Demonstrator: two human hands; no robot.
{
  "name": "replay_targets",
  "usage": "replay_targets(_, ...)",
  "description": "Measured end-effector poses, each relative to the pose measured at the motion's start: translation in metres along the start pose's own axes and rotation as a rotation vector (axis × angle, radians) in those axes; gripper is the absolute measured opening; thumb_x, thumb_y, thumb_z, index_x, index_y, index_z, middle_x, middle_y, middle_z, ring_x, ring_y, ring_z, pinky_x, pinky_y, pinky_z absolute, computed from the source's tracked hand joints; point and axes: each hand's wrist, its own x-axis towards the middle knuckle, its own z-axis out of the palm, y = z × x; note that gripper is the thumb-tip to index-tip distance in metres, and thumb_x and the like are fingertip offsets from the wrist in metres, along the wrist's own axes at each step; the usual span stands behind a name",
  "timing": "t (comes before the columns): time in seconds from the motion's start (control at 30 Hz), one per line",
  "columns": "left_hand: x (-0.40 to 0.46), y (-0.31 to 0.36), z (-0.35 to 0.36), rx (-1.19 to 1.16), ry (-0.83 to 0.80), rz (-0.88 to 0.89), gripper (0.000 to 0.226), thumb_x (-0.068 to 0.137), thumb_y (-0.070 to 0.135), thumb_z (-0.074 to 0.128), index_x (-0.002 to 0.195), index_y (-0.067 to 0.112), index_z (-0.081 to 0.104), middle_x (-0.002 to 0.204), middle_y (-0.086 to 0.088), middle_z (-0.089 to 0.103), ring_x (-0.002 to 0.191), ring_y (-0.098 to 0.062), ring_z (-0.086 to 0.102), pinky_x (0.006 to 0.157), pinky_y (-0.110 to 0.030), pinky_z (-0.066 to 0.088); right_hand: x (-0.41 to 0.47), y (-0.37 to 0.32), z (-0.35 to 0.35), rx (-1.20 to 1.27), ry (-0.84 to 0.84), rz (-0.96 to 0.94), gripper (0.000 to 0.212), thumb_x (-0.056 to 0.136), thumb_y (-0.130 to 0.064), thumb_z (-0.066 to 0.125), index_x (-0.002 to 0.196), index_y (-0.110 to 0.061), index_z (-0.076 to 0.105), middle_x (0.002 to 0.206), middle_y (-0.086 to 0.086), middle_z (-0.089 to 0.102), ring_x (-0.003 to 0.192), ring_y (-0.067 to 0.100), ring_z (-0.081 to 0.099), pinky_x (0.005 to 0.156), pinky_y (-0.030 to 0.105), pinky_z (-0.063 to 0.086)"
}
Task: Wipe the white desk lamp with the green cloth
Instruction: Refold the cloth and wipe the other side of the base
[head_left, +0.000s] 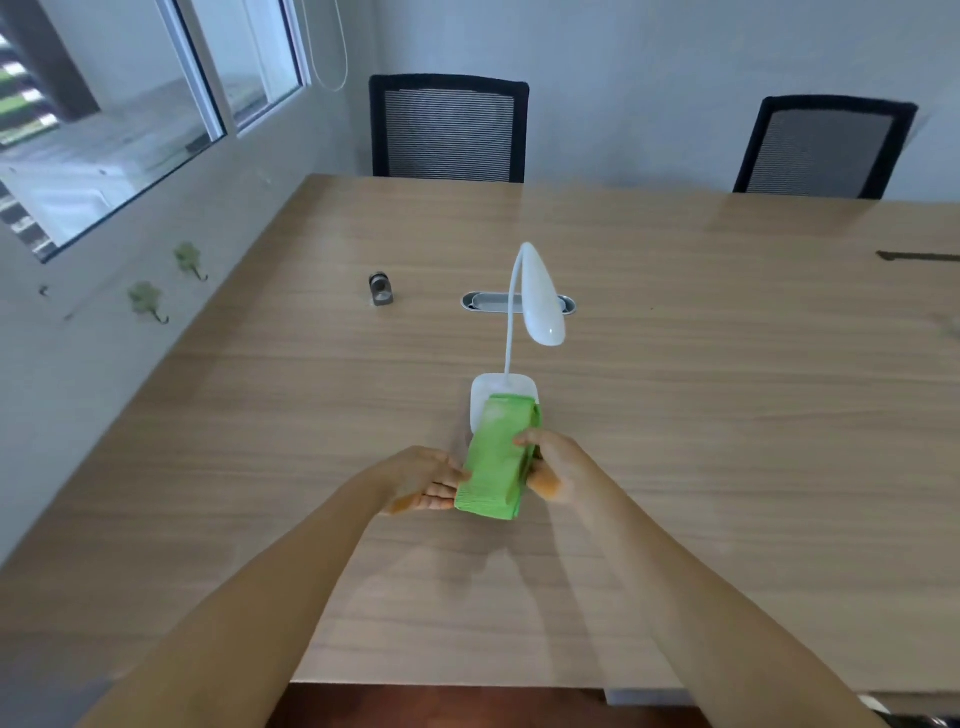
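Observation:
The white desk lamp (540, 306) stands mid-table, its thin neck curving up from a square base (485, 387) to a drooping oval head. A folded green cloth (496, 457) is held between both hands just above the table; its far end overlaps the near part of the lamp base. My left hand (423, 478) grips the cloth's left edge, fingers underneath. My right hand (553, 465) grips its right edge, thumb on top. Whether the cloth touches the base is unclear.
A wooden table (727, 415) fills the view. An oval cable grommet (485, 302) lies behind the lamp, and a small grey metal object (381, 289) sits to its left. Two black mesh chairs (449, 127) stand at the far edge. Wall and window are on the left.

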Motion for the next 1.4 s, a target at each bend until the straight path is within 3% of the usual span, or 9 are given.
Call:
replay_targets(0.33,-0.006,0.017,-0.026,0.176,0.322,0.027,0.013,0.084,0.009,0.055,0.072,0.013,0.057,0.070,-0.004,0.056,0.061,-0.013,0.054,0.056,-0.021,0.047,0.007,-0.010,0.004,-0.125,-0.005,0.040,0.018,0.083,0.011,0.053,0.099,0.002,0.054,0.085,0.016,0.063,0.077,0.024,0.062,0.081,0.039,0.053)
replay_targets(0.43,0.000,0.014,-0.025,-0.012,0.450,0.116,0.019,0.085,0.011,0.062,0.068,0.011,0.055,0.069,-0.008,0.058,0.059,-0.015,0.056,0.052,-0.023,0.049,0.010,-0.004,0.010,0.035,0.020,0.055,0.013,0.084,0.014,0.050,0.090,0.003,0.053,0.084,0.019,0.061,0.075,0.027,0.061,0.067,0.037,0.060)
replay_targets(0.6,0.003,0.001,-0.029,-0.534,0.250,-0.009,0.016,0.081,0.021,0.069,0.095,0.012,0.065,0.088,-0.005,0.070,0.082,-0.021,0.066,0.071,-0.032,0.058,0.016,0.004,0.018,0.215,0.020,0.081,0.013,0.085,0.015,0.047,0.087,0.002,0.051,0.086,0.020,0.058,0.077,0.029,0.059,0.087,0.045,0.048)
replay_targets(0.73,0.001,-0.004,-0.041,-0.341,0.204,-0.072,0.026,0.075,0.017,0.073,0.098,0.013,0.061,0.080,-0.001,0.068,0.074,-0.013,0.062,0.053,-0.019,0.052,0.018,0.004,0.019,0.121,-0.002,0.073,0.018,0.086,0.013,0.048,0.093,-0.002,0.054,0.086,0.015,0.062,0.078,0.024,0.061,0.087,0.040,0.048)
replay_targets(0.87,-0.003,0.005,-0.054,-0.015,0.042,-0.141,0.060,0.044,0.033,0.091,0.095,0.013,0.068,0.083,-0.001,0.070,0.079,-0.013,0.059,0.068,-0.022,0.050,0.020,0.000,0.023,-0.085,-0.065,0.022,0.025,0.086,0.011,0.049,0.092,-0.009,0.063,0.089,0.009,0.065,0.083,0.019,0.063,0.091,0.037,0.048)
replay_targets(0.93,-0.001,0.013,-0.055,0.089,0.056,-0.141,0.056,0.061,0.029,0.084,0.109,0.009,0.065,0.096,-0.005,0.069,0.088,-0.017,0.061,0.083,-0.028,0.049,0.024,0.000,0.026,-0.187,-0.064,-0.047,0.028,0.085,0.008,0.052,0.103,-0.007,0.066,0.099,0.011,0.066,0.093,0.023,0.063,0.093,0.037,0.050)
replay_targets(1.1,0.005,0.040,-0.055,0.030,0.253,0.103,0.037,0.083,0.008,0.065,0.118,0.000,0.059,0.093,-0.009,0.068,0.079,-0.020,0.064,0.065,-0.026,0.054,0.037,-0.002,0.004,-0.966,0.284,-0.597,0.040,0.086,-0.011,0.054,0.126,-0.008,0.054,0.126,0.013,0.057,0.114,0.027,0.056,0.101,0.039,0.046)
replay_targets(1.27,0.017,0.053,-0.043,0.769,0.615,0.381,0.030,0.088,0.014,0.050,0.117,0.009,0.061,0.097,-0.013,0.060,0.094,-0.031,0.061,0.075,-0.030,0.044,0.040,0.005,-0.026,-1.630,0.093,-0.727,0.063,0.086,-0.006,0.048,0.145,-0.008,0.024,0.156,0.010,0.021,0.143,0.026,0.023,0.116,0.038,0.028)
replay_targets(1.4,0.047,0.045,-0.009,1.087,0.714,0.417,0.055,0.093,0.025,0.046,0.142,0.004,0.031,0.146,-0.019,0.033,0.124,-0.037,0.040,0.106,-0.035,0.029,0.045,0.011,-0.032,-1.726,0.027,-0.711,0.064,0.086,-0.010,0.045,0.145,-0.010,0.021,0.158,0.009,0.014,0.145,0.027,0.019,0.116,0.042,0.026)
